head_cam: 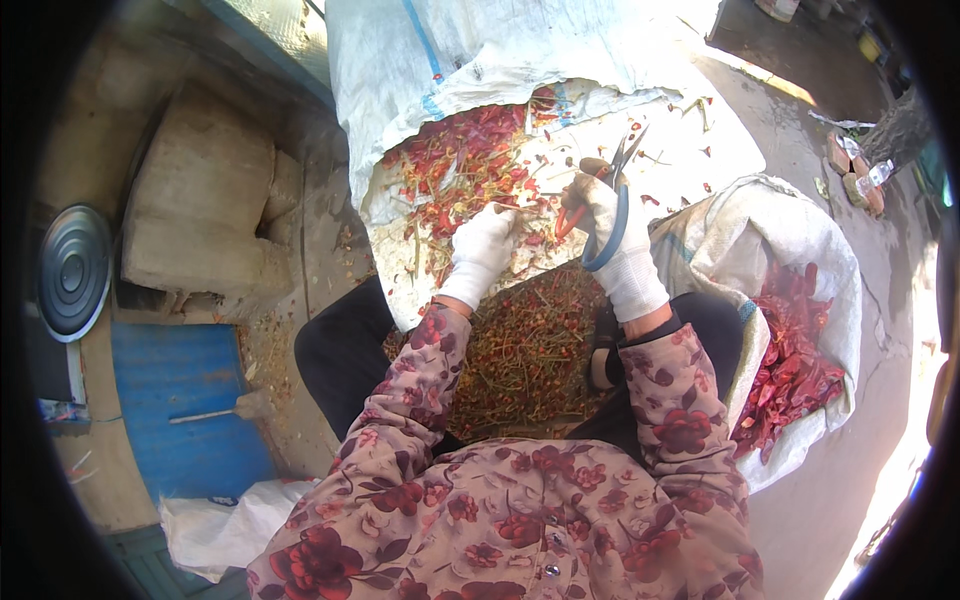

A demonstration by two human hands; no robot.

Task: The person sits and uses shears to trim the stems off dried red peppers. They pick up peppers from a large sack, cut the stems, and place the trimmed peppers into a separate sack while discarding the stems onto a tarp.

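My right hand (611, 225), in a white knit glove with dark-stained fingertips, grips a pair of scissors (628, 152). One handle loop is blue, the other orange-red, and the slightly parted blades point away from me. Beside it, my gloved left hand (484, 241) has its fingers curled at the near edge of a heap of dried red chillies (480, 142). A thin stem-like piece shows by its fingertips; whether they pinch it is unclear. Chillies and loose stems lie on a pale board (720, 142), partly under a white woven sack (480, 45) that spills the heap.
Right of my knee stands an open woven sack (844, 300) holding red chilli pods (787, 375). Cut stems and bits (525, 352) cover the ground between my legs. To the left are a concrete block (202, 202), a blue panel (187, 382) and a round metal lid (73, 274).
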